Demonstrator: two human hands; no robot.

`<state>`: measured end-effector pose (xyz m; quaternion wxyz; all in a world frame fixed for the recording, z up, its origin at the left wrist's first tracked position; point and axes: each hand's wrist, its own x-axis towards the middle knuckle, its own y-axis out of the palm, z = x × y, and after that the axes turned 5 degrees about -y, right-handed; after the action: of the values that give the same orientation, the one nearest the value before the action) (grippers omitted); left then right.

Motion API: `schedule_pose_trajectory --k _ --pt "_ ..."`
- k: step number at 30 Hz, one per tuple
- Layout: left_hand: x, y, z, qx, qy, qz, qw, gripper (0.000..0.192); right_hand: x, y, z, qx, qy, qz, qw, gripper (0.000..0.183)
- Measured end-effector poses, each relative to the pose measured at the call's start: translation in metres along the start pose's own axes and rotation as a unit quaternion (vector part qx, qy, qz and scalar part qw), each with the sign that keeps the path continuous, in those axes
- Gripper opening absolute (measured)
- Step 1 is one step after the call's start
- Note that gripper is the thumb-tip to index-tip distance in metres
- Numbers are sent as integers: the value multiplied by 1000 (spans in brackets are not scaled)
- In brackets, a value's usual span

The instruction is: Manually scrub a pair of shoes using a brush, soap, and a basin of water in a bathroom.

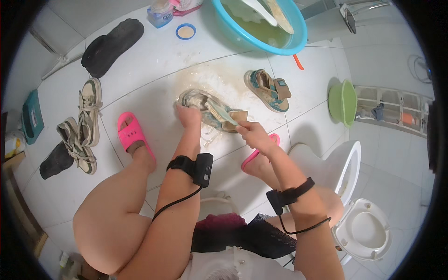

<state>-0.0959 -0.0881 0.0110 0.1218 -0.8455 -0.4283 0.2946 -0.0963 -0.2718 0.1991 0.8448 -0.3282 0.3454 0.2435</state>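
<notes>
On the wet tiled floor before me lies a soapy small shoe (pixel 210 120) with a tan strap flap. Its heel end is gripped by my left hand (pixel 189 114). My right hand (pixel 254 134) is closed around the pale green handle of a scrub brush (pixel 217 111), whose bristles lie at the shoe's opening. The matching tan and teal shoe (pixel 267 90) stands to the right, apart from both hands. Brownish suds and water surround the shoe in my left hand.
A blue basin (pixel 259 42) of murky water stands ahead, near an open jar (pixel 160 13) and its lid (pixel 186 31). Laced sneakers (pixel 89 115) and a black shoe (pixel 113 45) lie left. A green basin (pixel 343 103) and a toilet (pixel 336 164) are right.
</notes>
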Motion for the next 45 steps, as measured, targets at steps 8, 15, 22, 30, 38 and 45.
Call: schedule_pose_trajectory --k 8,15,22,30,38,45 --pt "-16 -36 -7 -199 -58 267 941 54 4 20 30 201 56 0 978 42" --pt "-31 -19 -4 -214 -28 320 922 57 17 55 62 376 115 26 919 44" --pt "-38 -23 -4 -108 73 284 950 64 -7 37 96 73 49 52 995 28" --pt "-20 -22 1 -20 161 232 959 69 46 15 64 844 202 134 478 26" --pt "-8 -28 0 25 168 255 952 38 22 50 106 137 54 114 982 25" --pt "20 -43 -36 163 325 242 900 38 41 0 46 734 218 138 629 15"
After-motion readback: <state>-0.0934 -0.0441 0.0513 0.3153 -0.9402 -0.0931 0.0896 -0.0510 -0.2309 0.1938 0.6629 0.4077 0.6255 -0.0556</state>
